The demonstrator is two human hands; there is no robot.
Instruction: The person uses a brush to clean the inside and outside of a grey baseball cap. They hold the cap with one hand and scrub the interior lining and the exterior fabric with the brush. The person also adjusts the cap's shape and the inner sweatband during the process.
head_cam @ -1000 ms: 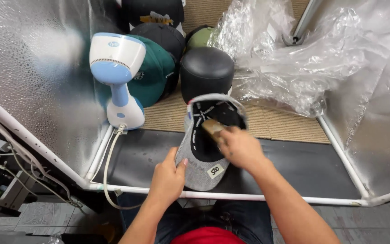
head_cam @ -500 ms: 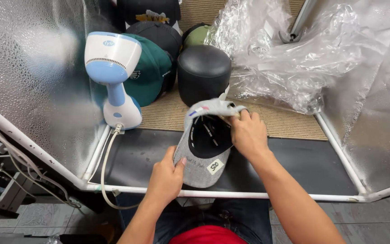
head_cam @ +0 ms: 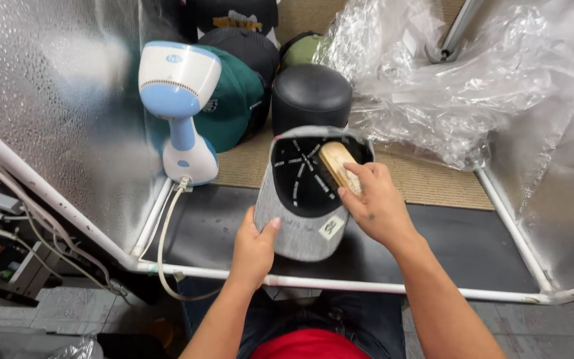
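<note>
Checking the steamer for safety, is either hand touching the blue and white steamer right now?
No, the left hand grips the grey cap, and the right hand holds a wooden brush inside it.

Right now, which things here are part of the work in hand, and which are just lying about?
In use: grey cap, wooden brush, left hand, right hand.
Lying about: steamer, green cap, black caps, plastic sheeting.

A single head-worn camera looks steeply down from above the person's lap, close to the hands at frame centre. It faces forward into a silver foil-walled booth (head_cam: 54, 100), whose white tube frame (head_cam: 367, 287) crosses the lower frame.
</note>
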